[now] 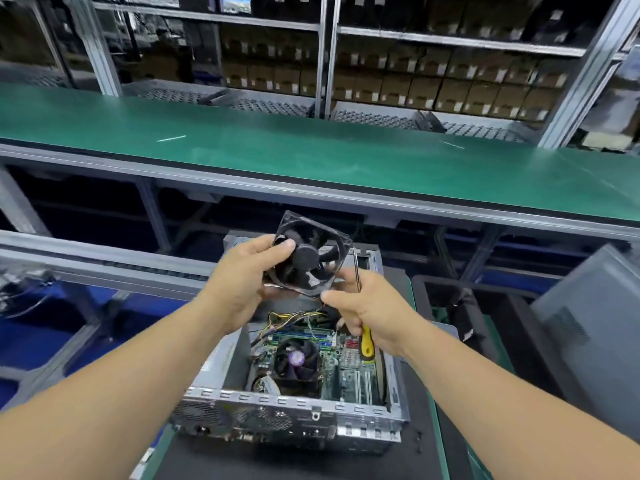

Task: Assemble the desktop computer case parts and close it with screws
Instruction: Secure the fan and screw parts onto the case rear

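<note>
An open desktop case [298, 422] lies on a dark mat, its motherboard and a CPU cooler [298, 360] exposed. Above it I hold a black square case fan [310, 259] in the air. My left hand [242, 285] grips the fan's left side, thumb on the blades. My right hand [367, 308] pinches the fan's lower right corner and also holds a screwdriver with a yellow handle [367, 342], its shaft pointing up past the fan. Thin wires run from the fan down into the case.
A grey side panel [595, 334] leans at the right beside black trays [460, 306]. A few small screws [419, 439] lie on the mat right of the case. A green conveyor belt [311, 154] runs across behind, with shelves of boxes beyond.
</note>
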